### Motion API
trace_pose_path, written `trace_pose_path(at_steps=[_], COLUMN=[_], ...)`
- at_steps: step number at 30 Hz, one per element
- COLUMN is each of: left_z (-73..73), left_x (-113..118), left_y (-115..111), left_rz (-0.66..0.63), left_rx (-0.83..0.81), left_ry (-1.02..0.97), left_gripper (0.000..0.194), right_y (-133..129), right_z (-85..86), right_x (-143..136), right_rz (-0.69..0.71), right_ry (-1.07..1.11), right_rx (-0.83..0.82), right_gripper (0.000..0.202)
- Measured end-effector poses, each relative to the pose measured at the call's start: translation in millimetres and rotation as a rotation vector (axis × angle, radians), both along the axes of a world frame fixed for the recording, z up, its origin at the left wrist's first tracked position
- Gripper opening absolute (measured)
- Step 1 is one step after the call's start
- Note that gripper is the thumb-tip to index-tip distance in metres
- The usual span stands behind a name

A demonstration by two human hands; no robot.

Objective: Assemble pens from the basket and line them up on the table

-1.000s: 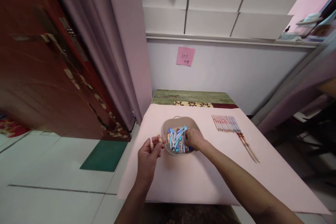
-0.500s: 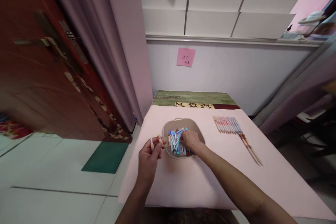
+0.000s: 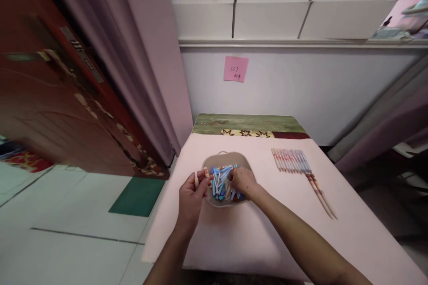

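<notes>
My left hand (image 3: 191,193) is closed on small pen parts at the near left rim of a grey-beige basin (image 3: 245,160). An orange-brown patterned piece (image 3: 206,173) stands up between thumb and finger, and a pale cream piece (image 3: 196,181) shows beside it. Inside the basin lies a jumble of blue, white and brown pen parts (image 3: 218,182). My right hand (image 3: 243,180) reaches over the right rim into this pile with curled fingers. Its fingertips are partly hidden, so what they grip cannot be made out.
To the right, a row of slim patterned pens (image 3: 290,160) lies side by side, with two longer brown-and-cream pens (image 3: 321,196) below its right end. Pink paper (image 3: 234,240) covers the table. A pink note (image 3: 236,69) is on the wall behind; a red-brown door (image 3: 67,98) stands left.
The view has shifted slightly, so the basin appears a little further left. My left hand's patterned piece is turned more upright. My right hand remains in the pile.
</notes>
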State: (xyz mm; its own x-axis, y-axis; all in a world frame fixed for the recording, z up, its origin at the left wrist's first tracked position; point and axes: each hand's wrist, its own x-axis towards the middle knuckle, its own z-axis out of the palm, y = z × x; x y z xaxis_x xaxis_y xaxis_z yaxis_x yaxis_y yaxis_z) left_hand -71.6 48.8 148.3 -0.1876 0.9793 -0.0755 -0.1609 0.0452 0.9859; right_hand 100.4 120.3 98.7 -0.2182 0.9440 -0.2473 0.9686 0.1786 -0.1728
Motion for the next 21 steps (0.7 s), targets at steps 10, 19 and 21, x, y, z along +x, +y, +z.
trace_pose_path(at_steps=[10, 19, 21], left_z=[-4.7, 4.2, 4.1], left_x=[31, 22, 22], left_y=[11, 6, 4], left_rz=[-0.029, 0.102, 0.113], left_rx=[-0.065, -0.063, -0.06], left_ry=[-0.086, -0.027, -0.017], left_gripper=[0.034, 0.035, 0.035], right_y=[-4, -9, -9], right_z=[2.0, 10.8, 11.0], right_x=[-19, -40, -37], right_rz=[0.099, 0.108, 0.12], right_ry=[0.03, 0.047, 0.047], right_rx=[0.001, 0.005, 0.0], right_gripper=[0.024, 0.028, 0.029])
